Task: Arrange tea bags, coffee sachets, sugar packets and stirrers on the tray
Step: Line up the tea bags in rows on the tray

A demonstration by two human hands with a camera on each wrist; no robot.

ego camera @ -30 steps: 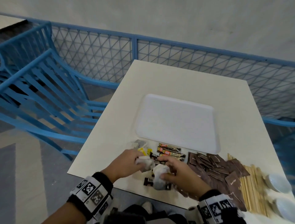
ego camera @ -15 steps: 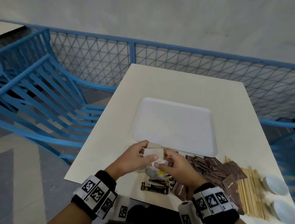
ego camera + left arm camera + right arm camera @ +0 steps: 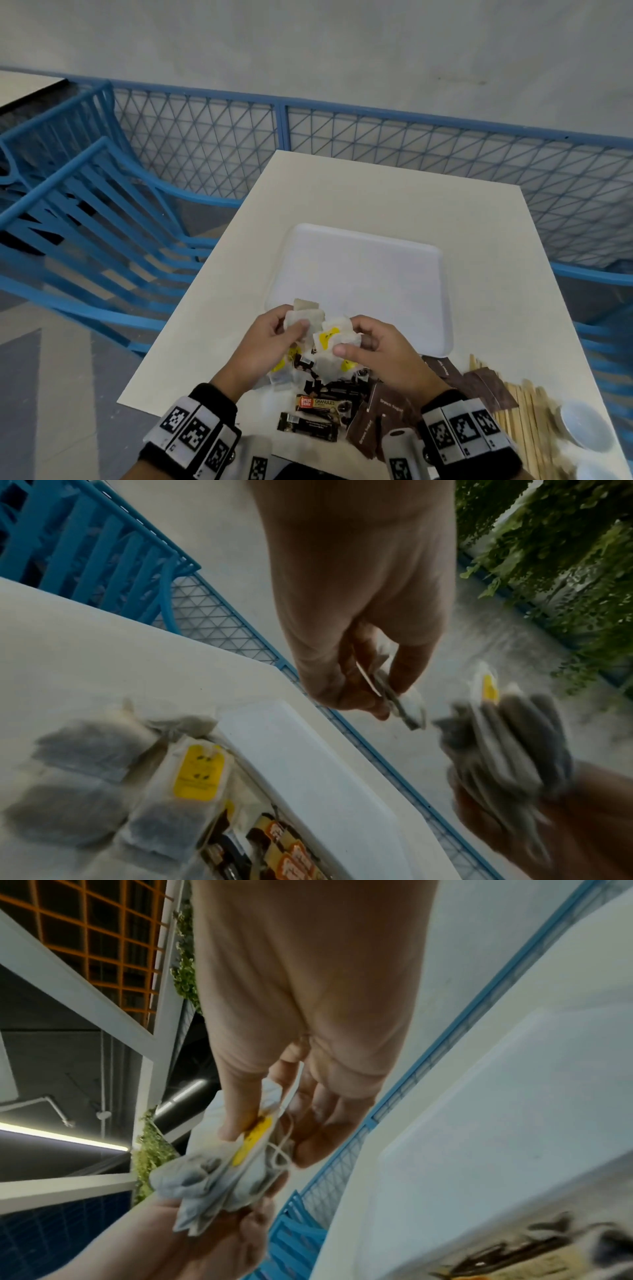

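My left hand (image 3: 291,320) pinches a couple of white tea bags (image 3: 304,313) just above the near edge of the white tray (image 3: 363,274). My right hand (image 3: 344,337) grips a bunch of tea bags with yellow tags (image 3: 334,339), close against the left hand's bags. In the left wrist view my left hand (image 3: 383,693) pinches its bags edge-on beside the right hand's bunch (image 3: 507,750). More tea bags (image 3: 137,777) lie on the table below. Coffee sachets (image 3: 315,402), brown sugar packets (image 3: 376,421) and wooden stirrers (image 3: 524,411) lie near the front edge.
The cream table (image 3: 394,192) stands against a blue mesh railing (image 3: 342,137). Blue chairs (image 3: 85,222) stand to the left. Two small white bowls (image 3: 585,425) sit at the table's front right corner, beside the stirrers.
Both hands have risen from the tea bag pile on the table, each holding tea bags, and now meet above the tray's near edge.
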